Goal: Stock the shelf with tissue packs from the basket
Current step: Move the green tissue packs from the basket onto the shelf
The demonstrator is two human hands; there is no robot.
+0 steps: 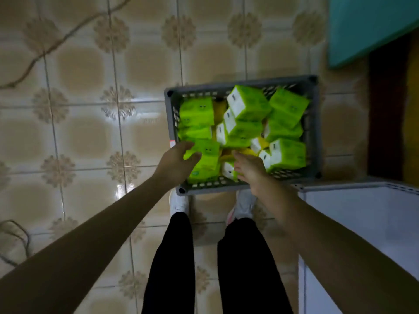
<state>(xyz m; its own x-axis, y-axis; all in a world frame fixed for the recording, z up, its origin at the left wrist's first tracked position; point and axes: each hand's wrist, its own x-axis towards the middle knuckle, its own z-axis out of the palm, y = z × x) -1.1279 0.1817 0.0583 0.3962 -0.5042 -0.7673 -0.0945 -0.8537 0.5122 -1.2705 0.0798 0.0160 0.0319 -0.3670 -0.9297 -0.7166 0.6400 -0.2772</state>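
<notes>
Dim, soft blur, floor-tile glare [118, 98]

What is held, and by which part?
Nothing surely: left hand touches a bright green plastic tissue pack at its left side; right hand unclear.

There is one grey slatted plastic basket [240, 84], roughly a dozen bright green wrapped tissue packs [249, 103] and one white shelf [362, 214].

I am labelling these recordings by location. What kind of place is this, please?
Probably a small shop or its stockroom, though I cannot be sure. A grey basket full of green tissue packs stands on a patterned tile floor, beside a white shelf.
</notes>
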